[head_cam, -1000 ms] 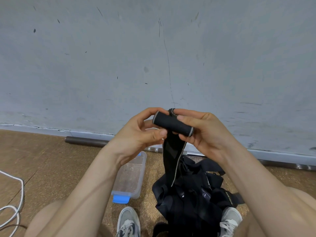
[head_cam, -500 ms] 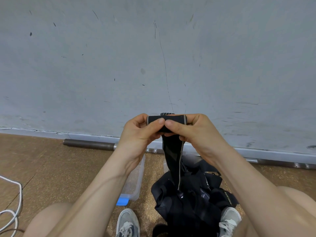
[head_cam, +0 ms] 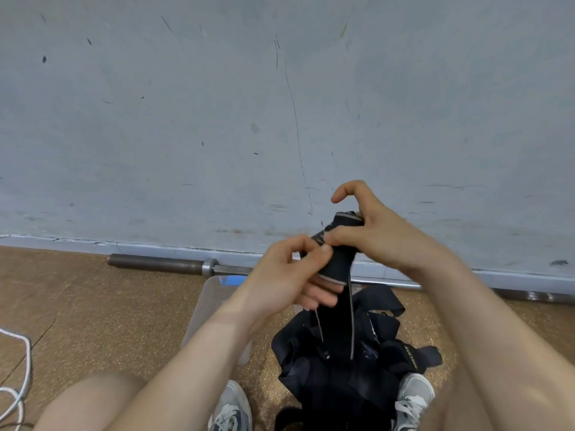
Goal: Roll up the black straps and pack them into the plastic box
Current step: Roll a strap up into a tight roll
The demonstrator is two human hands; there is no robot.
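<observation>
**A:** Half-rolled black strap [head_cam: 337,250]: where?

**B:** Up in the air between both hands, tilted, above a heap of loose black straps [head_cam: 348,371] on the floor. Unrolled tail [head_cam: 342,315] hanging from the roll down into that heap.

**A:** Hands?

**B:** Left hand [head_cam: 289,275] curled around the lower end of the roll, thumb pressing on the wrap. Right hand [head_cam: 376,241] gripping the upper end, thumb across the front, one finger lifted clear and hooked.

**A:** Feel of it?

**B:** Probably soft, light, limp webbing with pale edging, likely to spring loose if let go. Best gripped across the roll's width, thumb on the outermost turn, tail kept taut.

**A:** And around?

**B:** Clear plastic box [head_cam: 211,293] with a blue latch, on the floor just left of the heap, partly hidden by the left forearm; contents impossible to tell. Beyond, a steel barbell [head_cam: 161,263] along a grey wall. White cord [head_cam: 26,353] at far left, sneakers [head_cam: 413,396] at the bottom edge.
</observation>
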